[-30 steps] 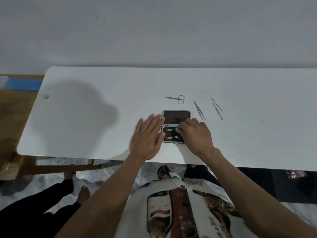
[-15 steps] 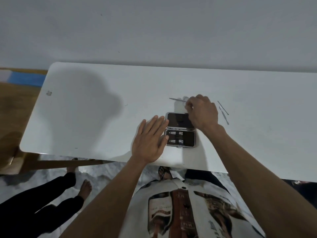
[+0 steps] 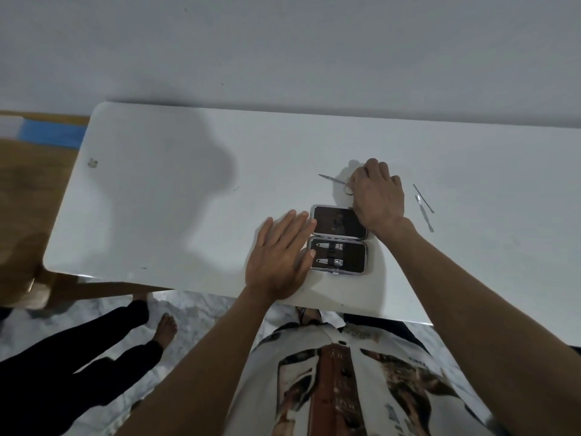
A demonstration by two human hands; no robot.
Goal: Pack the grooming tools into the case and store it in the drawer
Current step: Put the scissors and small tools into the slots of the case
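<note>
A small black case (image 3: 339,239) lies open near the front edge of the white table (image 3: 188,199). Its lower half holds two nail clippers (image 3: 330,254). My left hand (image 3: 279,256) rests flat on the table against the case's left side, fingers spread. My right hand (image 3: 377,193) is just beyond the case, fingers closed on the handle rings of small scissors (image 3: 333,180), whose blades point left. Two thin metal tools (image 3: 424,204) lie to the right of that hand. A third tool seen earlier is hidden under my right hand.
A grey wall runs behind the table. Another person's legs and bare foot (image 3: 165,328) stand on the marble floor at front left. A wooden surface (image 3: 28,190) with a blue strip lies to the left of the table.
My right hand left the case's lower half, moved away from me past the case and closed on the scissors' handles. The left hand has stayed beside the case.
</note>
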